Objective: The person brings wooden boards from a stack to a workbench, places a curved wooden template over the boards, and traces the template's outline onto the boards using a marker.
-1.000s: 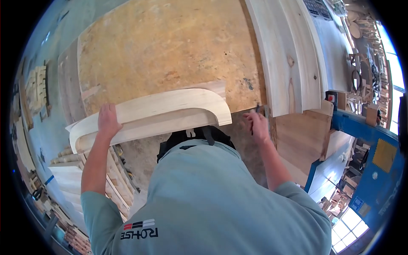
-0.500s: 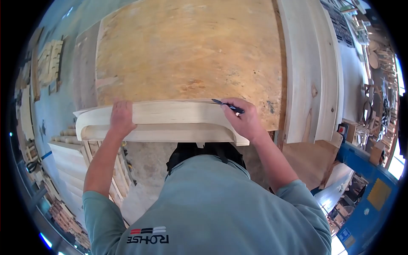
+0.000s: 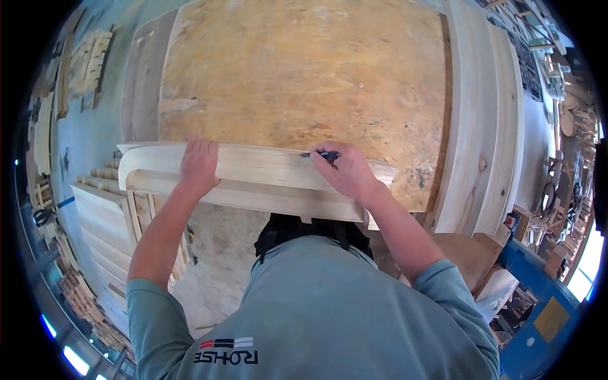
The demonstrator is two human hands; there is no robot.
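A pale wooden rail point(image 3: 266, 166) with a curved end and a cut-out along its near side lies across the bench's front edge. My left hand point(image 3: 200, 166) grips it near its left end, with fingers over the far edge and the thumb on the near side. Between the fingers of my right hand point(image 3: 345, 168) is a dark pen point(image 3: 328, 155). Its tip points left, at the rail's top face close to the far edge. My right hand and forearm hide part of the rail's right end.
The worn plywood bench top point(image 3: 304, 76) stretches away beyond the rail. Long boards point(image 3: 472, 126) lie along its right side. Stacked panels point(image 3: 104, 234) stand at the lower left, and a blue machine point(image 3: 538, 304) is at the lower right.
The pen and my right hand have moved left along the rail's far edge. My left hand stays on the rail. The whole view has shifted and turned slightly.
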